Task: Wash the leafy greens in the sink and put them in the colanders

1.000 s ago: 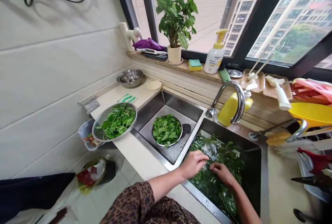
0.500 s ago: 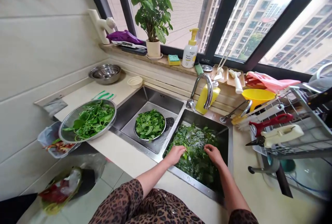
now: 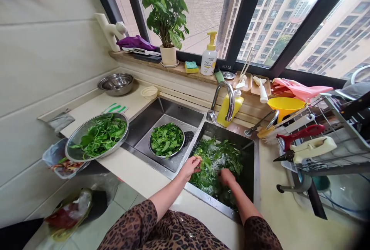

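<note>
Leafy greens [image 3: 212, 151] float and sink in the water of the right sink basin [image 3: 248, 153], where the surface is foamy from running water. At the basin's left edge my left hand [image 3: 190, 168] is closed in a pinch on a few leafy greens, just above the water. My right hand [image 3: 227, 176] dips into the water among the greens near the middle of the basin; its fingers are under the surface and blurred. The faucet [image 3: 230, 101] arches over the back of this basin.
A colander of picked greens [image 3: 164, 140] sits in the left basin [image 3: 138, 128]. On the counter's left, a larger strainer [image 3: 72, 147] of greens overhangs the edge. Steel bowls [image 3: 115, 84] stand behind it. A wire rack [image 3: 343, 126] with scissors and peelers is at the right.
My right hand has moved left and down into the water. My left hand has shifted slightly left and up, with greens between its fingers.
</note>
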`<state>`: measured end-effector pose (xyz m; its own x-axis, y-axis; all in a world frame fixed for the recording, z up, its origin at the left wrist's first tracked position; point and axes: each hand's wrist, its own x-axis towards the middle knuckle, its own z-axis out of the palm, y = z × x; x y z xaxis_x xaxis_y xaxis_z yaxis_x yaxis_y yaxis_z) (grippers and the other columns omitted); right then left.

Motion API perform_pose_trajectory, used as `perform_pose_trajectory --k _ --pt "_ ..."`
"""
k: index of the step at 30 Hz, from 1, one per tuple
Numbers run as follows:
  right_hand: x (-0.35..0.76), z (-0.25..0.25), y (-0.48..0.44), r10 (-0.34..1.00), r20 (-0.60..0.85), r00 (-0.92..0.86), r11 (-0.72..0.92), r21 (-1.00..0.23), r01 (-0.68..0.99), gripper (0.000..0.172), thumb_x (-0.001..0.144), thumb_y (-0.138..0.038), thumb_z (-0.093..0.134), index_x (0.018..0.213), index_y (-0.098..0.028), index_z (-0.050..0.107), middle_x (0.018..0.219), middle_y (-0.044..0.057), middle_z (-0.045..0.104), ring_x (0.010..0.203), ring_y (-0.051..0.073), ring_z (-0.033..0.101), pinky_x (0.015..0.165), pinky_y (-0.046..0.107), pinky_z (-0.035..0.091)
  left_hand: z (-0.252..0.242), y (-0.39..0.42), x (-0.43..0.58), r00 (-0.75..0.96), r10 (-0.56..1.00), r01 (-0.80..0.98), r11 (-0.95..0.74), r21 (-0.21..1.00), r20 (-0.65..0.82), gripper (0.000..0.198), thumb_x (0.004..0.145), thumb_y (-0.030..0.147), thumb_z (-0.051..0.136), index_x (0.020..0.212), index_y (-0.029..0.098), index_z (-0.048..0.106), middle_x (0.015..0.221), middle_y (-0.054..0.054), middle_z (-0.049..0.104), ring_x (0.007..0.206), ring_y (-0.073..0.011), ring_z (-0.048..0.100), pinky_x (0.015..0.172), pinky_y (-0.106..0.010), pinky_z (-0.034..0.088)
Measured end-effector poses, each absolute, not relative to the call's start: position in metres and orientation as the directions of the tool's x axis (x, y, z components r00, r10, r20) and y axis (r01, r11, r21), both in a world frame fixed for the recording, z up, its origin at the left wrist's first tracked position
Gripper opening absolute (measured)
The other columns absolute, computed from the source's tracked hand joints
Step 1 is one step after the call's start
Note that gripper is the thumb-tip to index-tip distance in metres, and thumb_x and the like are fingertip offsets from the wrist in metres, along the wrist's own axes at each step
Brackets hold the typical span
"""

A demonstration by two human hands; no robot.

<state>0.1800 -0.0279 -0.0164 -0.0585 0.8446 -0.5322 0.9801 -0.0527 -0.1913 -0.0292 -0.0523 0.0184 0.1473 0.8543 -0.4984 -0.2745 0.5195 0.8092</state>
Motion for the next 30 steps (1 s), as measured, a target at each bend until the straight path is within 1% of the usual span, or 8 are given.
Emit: perform_pose_trajectory --k 4,8,14,18,22,24,26,30 --pt "0.220 0.012 -0.008 0.904 -0.421 0.077 -0.142 -0.126 0.982 0.035 0.085 -0.021 0.033 0.109 -0.018 0.059 0.101 0.015 0.063 0.090 0.023 0.061 0.068 0.029 0.042 0.014 -0.051 -0.027 0.076 0.871 -0.238 0.489 0.839 -0.486 0.047 0.066 0.060 0.057 0.081 0.016 0.052 0.093 -0.005 0.054 0.094 -0.0167 0.052 0.069 -0.026 0.049" --pt "0.238 0.034 -0.007 0.962 -0.273 -0.013 -0.033 -0.164 0.986 0.045 0.079 -0.015 0.041 0.123 -0.022 0.047 0.112 0.011 0.058 0.096 0.020 0.058 0.074 0.027 0.041 0.011 -0.051 -0.025 0.062 0.906 -0.174 0.423 0.889 -0.419 0.050 0.068 0.064 0.052 0.080 0.015 0.054 0.103 -0.009 0.049 0.101 -0.0203 0.051 0.068 -0.026 0.050" --pt "0.200 0.010 -0.043 0.736 -0.662 -0.141 0.043 -0.163 0.986 0.044 0.060 -0.020 0.067 0.104 -0.024 0.062 0.102 0.011 0.065 0.094 0.027 0.061 0.074 0.034 0.044 0.013 -0.055 -0.024 0.091 0.954 0.121 0.274 0.954 -0.286 0.054 0.077 0.061 0.039 0.055 0.014 0.050 0.106 -0.010 0.050 0.085 -0.0161 0.056 0.064 -0.026 0.051" --pt "0.180 -0.007 -0.053 0.695 -0.704 -0.146 0.004 -0.199 0.980 0.024 0.054 -0.014 0.070 0.078 -0.014 0.068 0.086 0.016 0.068 0.086 0.030 0.062 0.070 0.037 0.046 0.017 -0.059 -0.022 0.190 0.950 0.225 0.205 0.953 -0.249 0.047 0.075 0.058 0.047 0.060 0.014 0.054 0.091 -0.008 0.055 0.074 -0.0164 0.060 0.054 -0.025 0.050" --pt "0.194 0.000 -0.043 0.698 -0.665 -0.266 -0.051 -0.416 0.908 0.015 0.073 -0.029 0.058 0.077 -0.016 0.065 0.075 0.004 0.066 0.073 0.017 0.061 0.062 0.025 0.045 0.017 -0.058 -0.021 0.218 0.918 0.041 0.332 0.942 -0.333 0.043 0.075 0.058 0.046 0.070 0.015 0.047 0.064 -0.002 0.055 0.053 -0.0153 0.061 0.045 -0.024 0.046" --pt "0.206 0.008 -0.039 0.727 -0.598 -0.337 -0.230 -0.675 0.701 0.024 0.078 -0.039 0.052 0.079 -0.017 0.062 0.070 0.000 0.063 0.062 0.011 0.056 0.055 0.021 0.041 0.014 -0.057 -0.021 0.197 0.911 -0.072 0.381 0.922 -0.361 0.043 0.076 0.058 0.045 0.078 0.016 0.044 0.063 -0.001 0.055 0.049 -0.0138 0.059 0.042 -0.023 0.044" --pt "0.213 0.015 -0.038 0.760 -0.534 -0.371 -0.448 -0.843 0.297 0.028 0.073 -0.045 0.059 0.075 -0.017 0.059 0.062 -0.003 0.056 0.051 0.007 0.047 0.046 0.018 0.035 0.011 -0.056 -0.022 0.163 0.919 -0.121 0.380 0.917 -0.359 0.043 0.076 0.058 0.045 0.082 0.015 0.044 0.070 -0.002 0.056 0.052 -0.0121 0.057 0.042 -0.022 0.044" --pt "0.210 0.026 -0.044 0.764 -0.464 -0.449 -0.605 -0.756 -0.250 0.029 0.064 -0.041 0.070 0.068 -0.018 0.054 0.050 -0.007 0.042 0.043 0.005 0.033 0.041 0.018 0.023 0.009 -0.055 -0.025 0.054 0.974 -0.011 0.220 0.975 -0.219 0.040 0.077 0.054 0.047 0.076 0.014 0.052 0.096 -0.008 0.052 0.074 -0.0126 0.055 0.056 -0.024 0.049"
